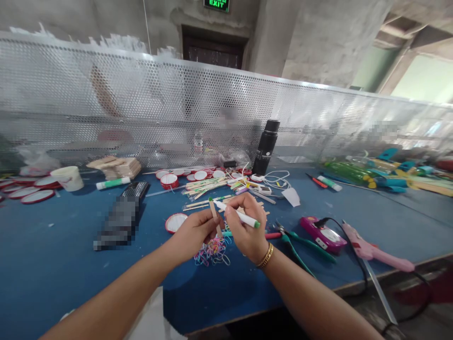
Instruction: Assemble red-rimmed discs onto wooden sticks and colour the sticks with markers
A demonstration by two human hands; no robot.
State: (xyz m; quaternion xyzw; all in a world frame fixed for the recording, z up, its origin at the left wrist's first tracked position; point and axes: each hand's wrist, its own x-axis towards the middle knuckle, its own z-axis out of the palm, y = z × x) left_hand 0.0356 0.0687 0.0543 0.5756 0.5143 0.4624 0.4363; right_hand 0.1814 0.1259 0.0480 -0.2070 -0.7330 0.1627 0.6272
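Between the fingers of my left hand (196,231) is a wooden craft stick (215,217), held nearly upright with a green mark at its top end. My right hand (247,226) grips a white marker (240,215) with a green end, its tip close to the top of the stick. Under both hands lies a heap of colourful rubber bands (212,252). Behind them, several craft sticks (203,186) with green markings are spread over the blue table. A round white disc with a red rim (176,223) sits just left of my left hand.
Pliers (304,243), a purple power box (323,234) and a pink glue gun (375,250) lie to the right. A black bottle (265,147) stands at the back before a perforated metal screen (219,113). On the left are a white cup (69,178) and stacked wooden pieces (122,167).
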